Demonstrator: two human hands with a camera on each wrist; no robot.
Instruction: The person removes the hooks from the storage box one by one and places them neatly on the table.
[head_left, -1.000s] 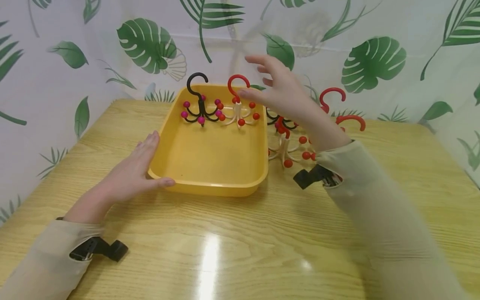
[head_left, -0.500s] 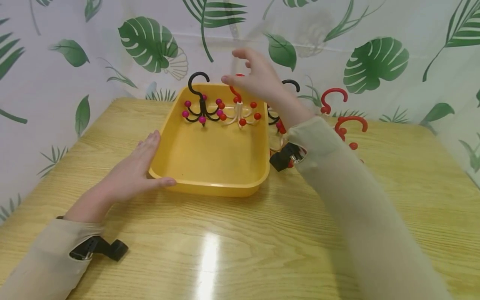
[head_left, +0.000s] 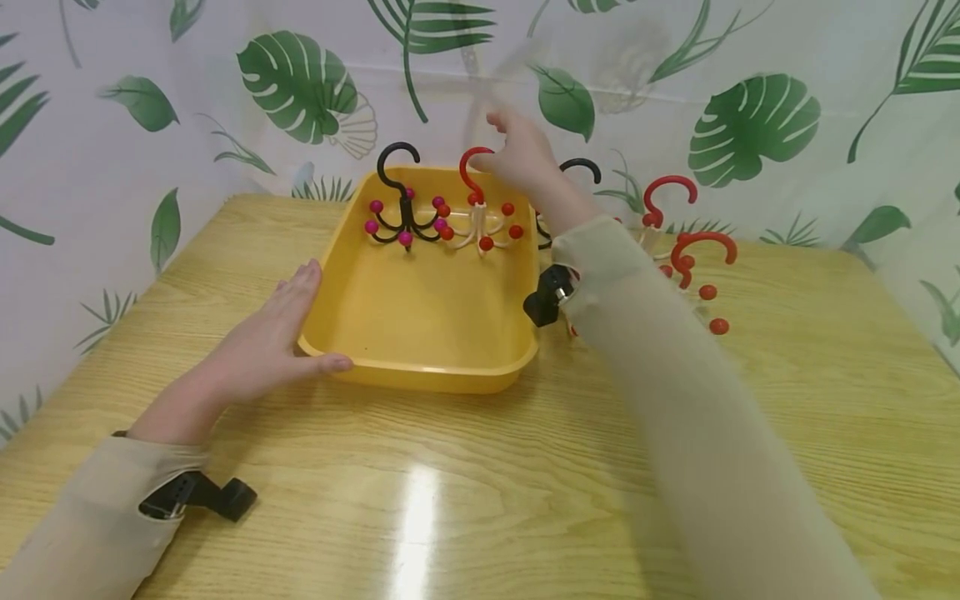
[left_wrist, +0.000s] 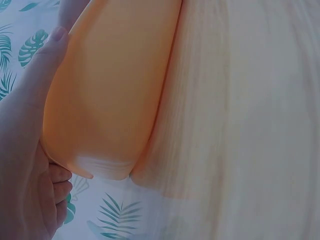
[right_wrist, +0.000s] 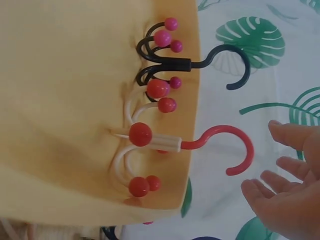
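Observation:
A yellow tray (head_left: 435,379) sits on the table, holding two multi-armed hook racks at its far end. The black rack (head_left: 406,215) has magenta ball tips; the other rack (head_left: 478,221) has cream arms, red ball tips and a red top hook. My left hand (head_left: 258,342) rests against the tray's near left corner, fingers straight along the outside wall, thumb at the front rim. Beside the red hook hovers my right hand (head_left: 525,162); in the right wrist view, this hand (right_wrist: 292,182) has its fingers and thumb spread, apart from the hook, with nothing held.
To the tray's right more hook racks stand on the wooden table (head_left: 450,483), partly behind my right forearm. A black hook (head_left: 581,165) and two red hooks (head_left: 670,185) show among them. A leaf-patterned backdrop (head_left: 600,50) rises behind the table.
My right hand and forearm have shifted left toward the far end of the tray, uncovering racks on the right. The left hand, the tray and the two racks in it stay put.

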